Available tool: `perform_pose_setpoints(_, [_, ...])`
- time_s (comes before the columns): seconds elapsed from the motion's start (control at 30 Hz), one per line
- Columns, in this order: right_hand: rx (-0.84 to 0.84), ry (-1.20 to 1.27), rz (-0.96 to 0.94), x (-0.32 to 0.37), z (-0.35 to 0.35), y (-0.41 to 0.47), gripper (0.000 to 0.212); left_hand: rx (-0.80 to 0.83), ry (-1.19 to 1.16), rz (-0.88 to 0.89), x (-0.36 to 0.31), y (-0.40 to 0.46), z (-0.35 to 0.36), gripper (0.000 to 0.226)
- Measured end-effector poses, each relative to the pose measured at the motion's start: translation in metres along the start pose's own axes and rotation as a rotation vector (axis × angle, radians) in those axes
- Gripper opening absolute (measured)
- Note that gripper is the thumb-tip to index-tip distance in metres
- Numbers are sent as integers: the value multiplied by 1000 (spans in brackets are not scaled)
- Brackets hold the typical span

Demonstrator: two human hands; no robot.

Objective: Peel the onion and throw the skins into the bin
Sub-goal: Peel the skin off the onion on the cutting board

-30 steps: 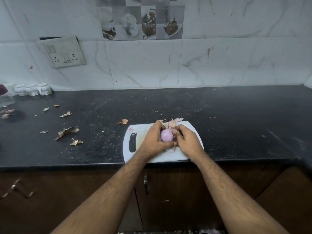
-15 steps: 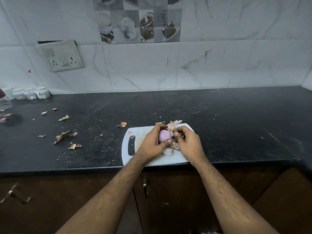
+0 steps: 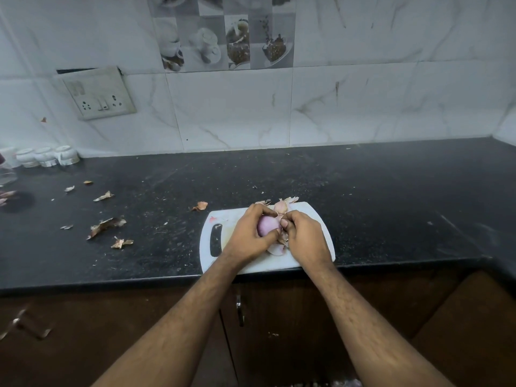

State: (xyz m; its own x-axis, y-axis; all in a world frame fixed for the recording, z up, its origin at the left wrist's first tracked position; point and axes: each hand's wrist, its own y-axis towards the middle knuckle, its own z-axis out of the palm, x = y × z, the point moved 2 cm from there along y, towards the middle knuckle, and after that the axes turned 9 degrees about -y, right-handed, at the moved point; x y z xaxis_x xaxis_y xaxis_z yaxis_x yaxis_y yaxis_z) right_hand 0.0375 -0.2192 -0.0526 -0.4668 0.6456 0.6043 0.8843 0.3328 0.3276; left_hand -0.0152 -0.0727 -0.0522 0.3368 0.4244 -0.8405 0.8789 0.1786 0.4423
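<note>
left hand (image 3: pixel 249 236) cups purple onion (image 3: pixel 267 226) | right hand (image 3: pixel 304 238) pinches skin at its side | over white cutting board (image 3: pixel 217 255), lower centre | skins (image 3: pixel 105 225) scattered left on counter (image 3: pixel 363 208)

No text, label, brand or number can be read anywhere; the switch plate (image 3: pixel 96 93) at upper left and the picture tiles (image 3: pixel 223 37) at the top show no legible writing.

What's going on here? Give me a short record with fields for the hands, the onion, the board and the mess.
left hand: cups the onion
right hand: pinches skin at the onion's side
onion: purple, mostly bare, held over the board
cutting board: white, at the counter's front edge, loose peels on it
onion skins: scattered on the black counter, left of the board
bin: not in view
</note>
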Motion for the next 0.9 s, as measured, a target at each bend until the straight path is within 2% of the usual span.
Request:
perform_pose_setpoints(0.2, [141, -83, 73, 5, -1, 0, 37, -23, -3, 10, 0, 1, 1, 34])
perform_pose_setpoints(0.37, [187, -171, 24, 7, -4, 1, 23, 42, 32, 73, -5, 0, 2, 35])
perform_pose_setpoints(0.53, [181, -163, 35, 8, 0, 3, 24, 78, 116, 146, -7, 0, 3, 34])
perform_pose_setpoints(0.6, [153, -106, 51, 6, 0, 4, 25, 45, 87, 128, -5, 0, 2, 33])
perform_pose_setpoints(0.73, [68, 90, 15, -2, -3, 4, 13, -14, 84, 45, -2, 1, -2, 39])
perform_pose_setpoints(0.9, [119, -4, -90, 1, 1, 1, 16, 53, 145, -5, -2, 1, 2, 36])
